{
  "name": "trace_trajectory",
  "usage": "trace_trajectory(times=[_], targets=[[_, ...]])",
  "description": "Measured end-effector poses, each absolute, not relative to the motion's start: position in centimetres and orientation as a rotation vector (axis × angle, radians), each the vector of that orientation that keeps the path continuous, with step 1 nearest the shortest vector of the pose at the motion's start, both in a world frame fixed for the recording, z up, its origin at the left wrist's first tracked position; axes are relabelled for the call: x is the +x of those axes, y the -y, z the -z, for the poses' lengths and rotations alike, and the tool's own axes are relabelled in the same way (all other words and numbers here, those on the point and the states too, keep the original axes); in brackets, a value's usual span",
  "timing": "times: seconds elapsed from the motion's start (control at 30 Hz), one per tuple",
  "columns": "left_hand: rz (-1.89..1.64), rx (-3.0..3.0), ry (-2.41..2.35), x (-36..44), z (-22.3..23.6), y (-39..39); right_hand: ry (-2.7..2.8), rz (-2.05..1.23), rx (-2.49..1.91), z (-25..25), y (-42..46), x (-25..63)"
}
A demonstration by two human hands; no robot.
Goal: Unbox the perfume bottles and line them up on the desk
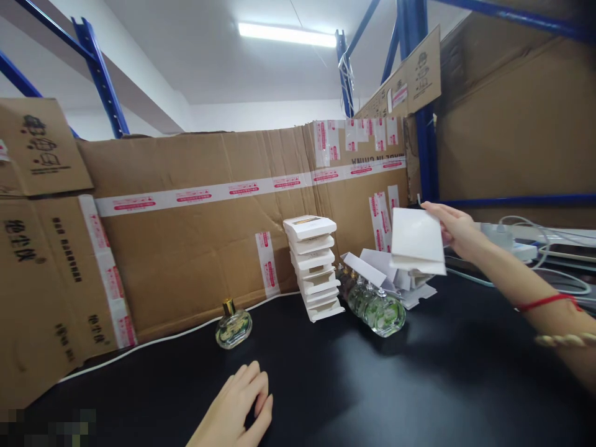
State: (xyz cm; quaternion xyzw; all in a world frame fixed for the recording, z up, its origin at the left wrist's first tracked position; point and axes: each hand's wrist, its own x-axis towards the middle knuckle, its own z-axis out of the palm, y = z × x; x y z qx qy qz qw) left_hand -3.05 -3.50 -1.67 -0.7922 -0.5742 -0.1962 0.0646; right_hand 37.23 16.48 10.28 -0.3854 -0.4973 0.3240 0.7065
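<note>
My right hand point(456, 230) pinches a flat white piece of folded card point(416, 239) by its edge, raised above the right side of the table. Below it, more white card pieces point(414, 285) lie in a loose pile. Beside these stands a row of clear glass perfume bottles point(384, 313) with green inside. Resting low over the black tabletop, my left hand point(242, 403) is loosely curled and holds nothing, its thumb apart from the fingers. Nearest to it is a single perfume bottle point(233, 328) with a gold cap. Several white paper trays point(314, 264) form a stack near the middle.
Tall cardboard sheets point(200, 261) with red-printed tape wall off the back and left of the black table point(298, 385). A white cable point(153, 340) runs along their foot. Cables and a white power adapter point(516, 245) lie at the right, near a blue shelf post point(424, 149).
</note>
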Motion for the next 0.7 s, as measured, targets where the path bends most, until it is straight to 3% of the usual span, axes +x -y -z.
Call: trace_trajectory(times=[0.13, 0.53, 0.7], targets=[[0.528, -2.404, 1.716, -3.1, 1.5, 3.4, 0.942, -0.576, -0.894, -9.5, -17.5, 36.8], [0.607, -2.394, 1.703, -2.6, 1.4, 3.6, 1.170, -0.392, -0.891, -8.3, -17.2, 34.5], [0.516, -2.403, 1.723, -2.7, 0.8, 3.8, 1.052, -0.430, -0.865, -8.7, -17.1, 34.8]])
